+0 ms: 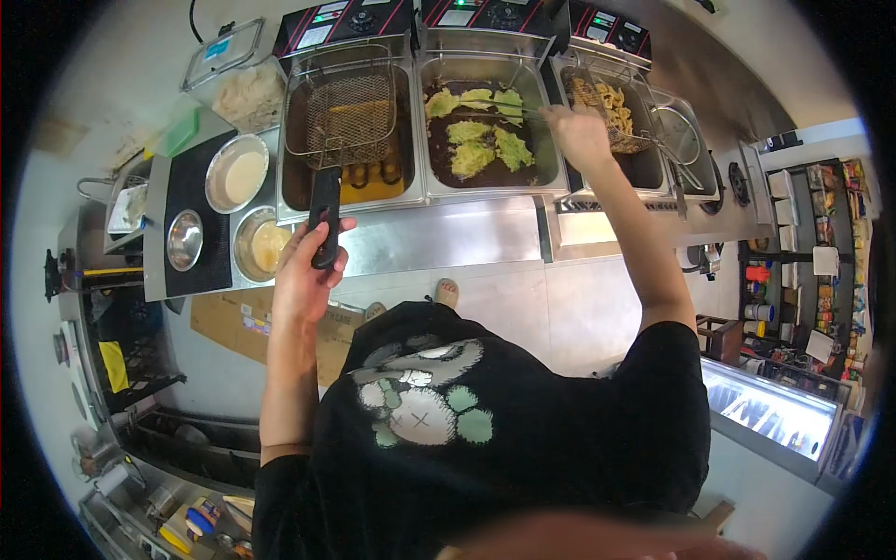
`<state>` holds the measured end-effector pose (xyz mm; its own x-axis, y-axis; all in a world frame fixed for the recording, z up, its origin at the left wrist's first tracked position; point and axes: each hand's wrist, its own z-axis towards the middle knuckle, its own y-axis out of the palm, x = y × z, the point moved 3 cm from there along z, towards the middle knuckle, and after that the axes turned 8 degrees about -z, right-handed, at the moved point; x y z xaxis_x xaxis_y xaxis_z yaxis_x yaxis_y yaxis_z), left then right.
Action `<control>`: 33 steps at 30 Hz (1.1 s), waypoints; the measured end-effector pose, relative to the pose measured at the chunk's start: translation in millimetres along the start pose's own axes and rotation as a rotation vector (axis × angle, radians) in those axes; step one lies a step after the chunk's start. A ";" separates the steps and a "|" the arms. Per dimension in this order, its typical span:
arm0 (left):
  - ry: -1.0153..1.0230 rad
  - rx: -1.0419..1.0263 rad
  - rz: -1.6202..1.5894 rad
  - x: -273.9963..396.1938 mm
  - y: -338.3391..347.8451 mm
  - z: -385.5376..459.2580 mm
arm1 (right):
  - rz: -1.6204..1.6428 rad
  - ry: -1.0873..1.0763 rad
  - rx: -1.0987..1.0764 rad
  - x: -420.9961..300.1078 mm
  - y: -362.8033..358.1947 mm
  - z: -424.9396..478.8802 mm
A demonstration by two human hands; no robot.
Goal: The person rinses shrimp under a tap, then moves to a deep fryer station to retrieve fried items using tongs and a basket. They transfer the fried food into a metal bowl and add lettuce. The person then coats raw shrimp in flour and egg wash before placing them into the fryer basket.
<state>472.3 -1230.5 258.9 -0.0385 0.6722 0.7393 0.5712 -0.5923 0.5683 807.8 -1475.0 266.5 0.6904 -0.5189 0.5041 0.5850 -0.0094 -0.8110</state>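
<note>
My left hand (308, 262) grips the black handle (325, 217) of a wire fry basket (350, 105). The basket hangs over the left deep fryer (413, 140), with heating coils showing in the oil beneath. My right hand (581, 136) is closed on thin metal tongs (500, 106), which reach leftward across the middle fryer (490, 189). Several pale green battered pieces (470, 150) float in its dark oil, and the tongs' tips are at the upper ones. Whether the tongs pinch a piece cannot be told.
The right fryer's basket (633, 143) holds golden fried pieces (614, 105). On the left counter are a bowl of pale batter (245, 176), a bowl of yellow liquid (267, 246), a small steel bowl (185, 241) and a clear tub of white flakes (248, 94). Flattened cardboard (224, 325) lies on the floor.
</note>
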 end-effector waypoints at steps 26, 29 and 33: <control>0.001 -0.024 0.022 1.5 -2.2 3.8 | -0.193 0.153 -0.079 8.2 12.2 -62.5; 0.006 -0.016 0.027 2.6 -1.3 2.8 | -0.224 0.136 -0.142 6.0 20.4 -59.1; 0.013 -0.024 0.010 3.1 0.4 0.0 | -0.226 0.132 -0.160 13.4 10.4 -53.1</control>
<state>472.4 -1228.6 261.4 -0.0439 0.6604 0.7497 0.5518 -0.6095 0.5692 800.5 -1527.5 249.0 0.4828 -0.5950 0.6426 0.6359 -0.2663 -0.7244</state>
